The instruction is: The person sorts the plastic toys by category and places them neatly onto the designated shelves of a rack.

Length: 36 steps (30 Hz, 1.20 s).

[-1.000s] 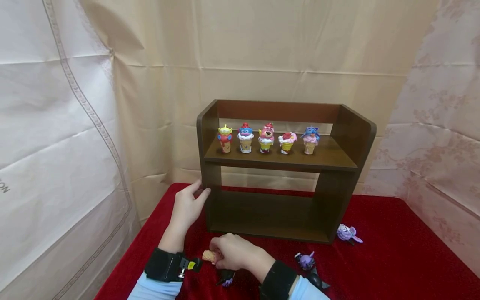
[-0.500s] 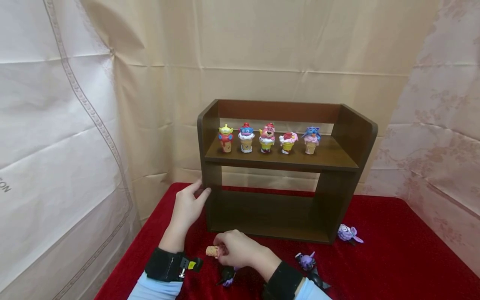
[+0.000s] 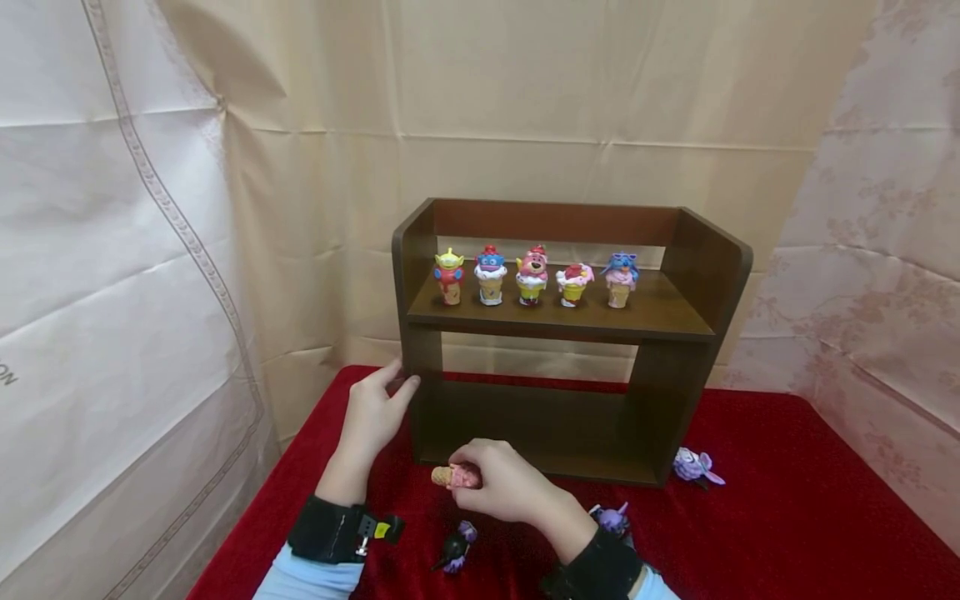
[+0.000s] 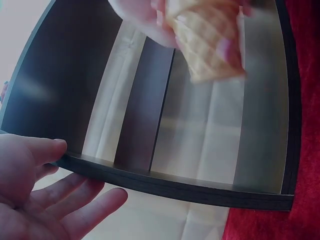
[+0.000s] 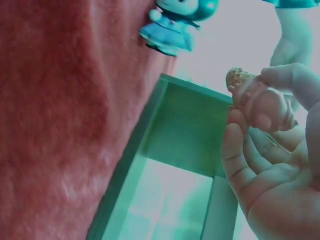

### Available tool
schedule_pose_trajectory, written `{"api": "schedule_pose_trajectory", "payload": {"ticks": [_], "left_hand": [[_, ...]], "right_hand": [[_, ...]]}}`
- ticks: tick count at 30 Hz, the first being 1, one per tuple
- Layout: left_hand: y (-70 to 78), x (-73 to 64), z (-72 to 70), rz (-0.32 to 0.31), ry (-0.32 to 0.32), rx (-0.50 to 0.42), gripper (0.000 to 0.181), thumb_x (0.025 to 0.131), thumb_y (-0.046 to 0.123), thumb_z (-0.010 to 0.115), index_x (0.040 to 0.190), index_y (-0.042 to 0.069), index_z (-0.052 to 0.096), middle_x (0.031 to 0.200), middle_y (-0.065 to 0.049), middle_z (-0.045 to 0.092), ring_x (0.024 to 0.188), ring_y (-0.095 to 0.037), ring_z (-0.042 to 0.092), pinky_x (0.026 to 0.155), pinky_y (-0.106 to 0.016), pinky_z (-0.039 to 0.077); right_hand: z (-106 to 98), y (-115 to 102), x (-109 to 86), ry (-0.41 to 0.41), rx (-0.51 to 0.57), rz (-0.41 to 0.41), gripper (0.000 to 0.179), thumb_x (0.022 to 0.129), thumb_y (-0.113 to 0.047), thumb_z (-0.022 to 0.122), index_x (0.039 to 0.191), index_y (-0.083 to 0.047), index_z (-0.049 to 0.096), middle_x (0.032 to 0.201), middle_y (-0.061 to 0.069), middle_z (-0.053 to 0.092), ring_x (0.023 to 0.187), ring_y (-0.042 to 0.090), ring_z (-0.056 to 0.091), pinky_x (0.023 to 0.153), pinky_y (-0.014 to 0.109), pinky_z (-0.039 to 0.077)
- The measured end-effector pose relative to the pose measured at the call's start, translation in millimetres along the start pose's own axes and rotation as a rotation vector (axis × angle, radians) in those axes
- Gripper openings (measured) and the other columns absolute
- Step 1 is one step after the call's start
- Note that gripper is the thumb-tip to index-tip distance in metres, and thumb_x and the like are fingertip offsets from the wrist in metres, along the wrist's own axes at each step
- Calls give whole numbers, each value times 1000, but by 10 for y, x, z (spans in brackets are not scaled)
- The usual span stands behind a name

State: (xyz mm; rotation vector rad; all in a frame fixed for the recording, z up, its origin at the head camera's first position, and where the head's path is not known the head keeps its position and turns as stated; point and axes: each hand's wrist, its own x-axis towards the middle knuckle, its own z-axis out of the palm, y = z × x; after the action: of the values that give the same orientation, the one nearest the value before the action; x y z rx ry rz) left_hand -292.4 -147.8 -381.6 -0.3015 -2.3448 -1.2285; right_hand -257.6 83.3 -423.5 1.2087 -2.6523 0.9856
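Note:
My right hand [image 3: 504,486] pinches an ice cream cone figurine [image 3: 456,476] with a pink top and tan waffle cone. It is held sideways above the red cloth, just before the lower front edge of the brown two-tier shelf [image 3: 562,328]. The right wrist view shows the figurine's pink body [image 5: 267,107] between thumb and fingers, and the left wrist view shows its waffle cone [image 4: 210,42] close up. Against the shelf's left side panel rests my left hand [image 3: 377,410], thumb at the front edge. Its fingers [image 4: 95,212] lie loosely extended along the outside.
Several ice cream cone figurines [image 3: 532,275] stand in a row on the upper tier. Purple and black figurines lie on the red cloth [image 3: 780,500]: one [image 3: 455,547] before the right hand, one [image 3: 611,518] partly behind the right forearm, one [image 3: 697,466] beside the shelf's right side.
My right hand has lifted the cone figurine and moved it up and right toward the shelf. The purple-black figurine beneath is now fully exposed. My left hand has stayed put.

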Motion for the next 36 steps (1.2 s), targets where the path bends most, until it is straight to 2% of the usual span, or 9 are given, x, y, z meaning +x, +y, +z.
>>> {"api": "schedule_pose_trajectory", "payload": {"ticks": [7,12,16,22,29,36], "left_hand": [[-1,-4,-2,1,-3,-9,43,99,16,68,141,10,63,128,-14,69,109,-31,69,83,-45,61],[6,-1,-9,-8,-1,-6,42,99,16,69,140,10,63,128,-13,69,109,-30,69,83,-44,61],[9,-3,-9,-12,-9,-12,43,99,16,68,141,11,63,129,-13,69,110,-30,69,84,-44,60],[1,0,1,-4,-14,-17,44,99,16,68,142,8,61,131,-14,67,111,-31,69,85,-45,60],[0,0,1,-6,-9,-15,45,99,17,68,143,9,60,131,-13,67,111,-31,69,84,-45,60],[0,-4,-1,-12,-12,-17,46,99,16,68,143,9,60,132,-13,67,112,-31,68,84,-45,60]], "right_hand": [[-173,-18,-130,48,59,52,32,89,-19,74,119,-8,71,101,-6,66,77,4,59,65,20,54],[-277,-40,-218,79,47,66,31,91,-20,73,120,-11,72,105,-4,68,76,4,60,63,21,55],[-355,-55,-292,79,36,83,31,91,-20,72,121,-10,71,96,-7,67,70,3,57,59,22,54],[-462,-24,-419,55,37,133,28,91,-14,71,118,-9,69,77,-11,61,59,2,51,50,22,48],[-527,41,-493,16,-1,171,19,91,-13,70,109,-10,73,75,-11,61,62,3,52,55,22,50],[-477,106,-519,-112,34,218,6,92,-14,68,95,-14,73,69,-11,59,56,4,48,52,22,44]]}}
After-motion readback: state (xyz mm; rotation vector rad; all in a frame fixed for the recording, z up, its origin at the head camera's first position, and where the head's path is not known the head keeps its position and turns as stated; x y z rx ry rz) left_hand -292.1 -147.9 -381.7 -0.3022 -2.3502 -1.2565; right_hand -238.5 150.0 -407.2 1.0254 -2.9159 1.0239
